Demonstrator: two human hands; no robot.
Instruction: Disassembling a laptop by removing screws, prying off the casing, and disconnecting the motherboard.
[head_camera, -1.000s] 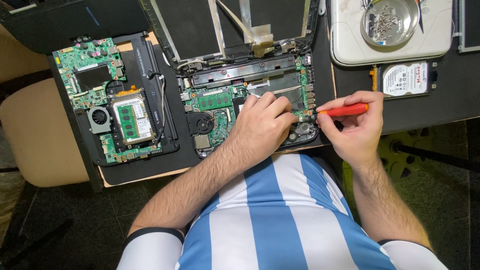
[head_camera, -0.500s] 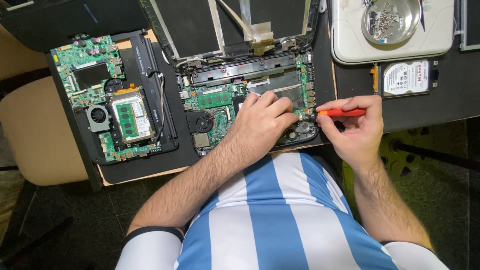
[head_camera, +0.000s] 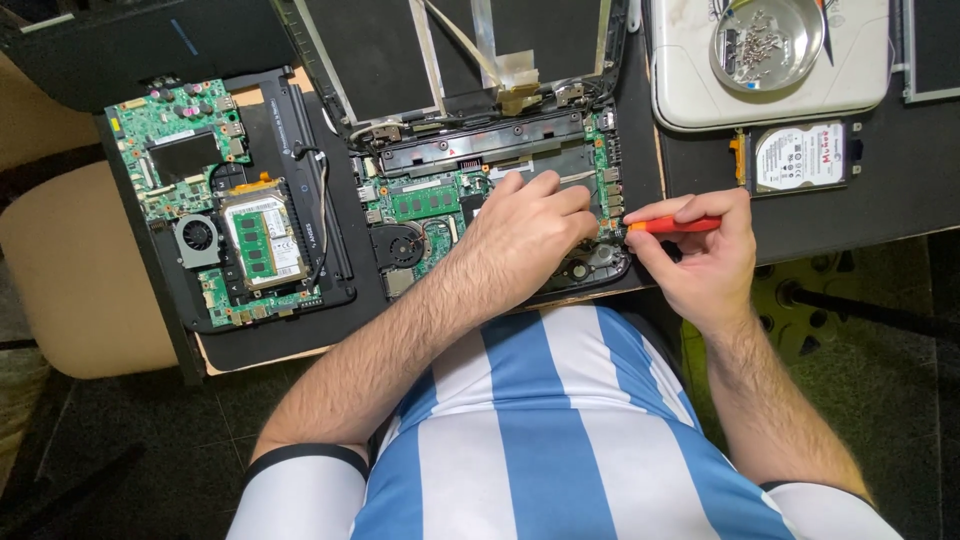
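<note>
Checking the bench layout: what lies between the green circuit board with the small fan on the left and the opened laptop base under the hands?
In the head view, only a black battery-like bar with thin wires beside it.

Glossy red plastic screwdriver handle (head_camera: 672, 225)

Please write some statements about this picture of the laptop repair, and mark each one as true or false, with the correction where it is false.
1. The right hand holds a red-handled screwdriver. True.
2. The left hand rests on the hard drive. False: it rests on the opened laptop, and the drive lies apart, to the right.
3. The metal bowl holds small screws. True.
4. The second opened laptop lies to the right of the hard drive. False: it lies at the left side of the table.
5. The screwdriver's tip points toward the right edge of the opened laptop. True.
</note>
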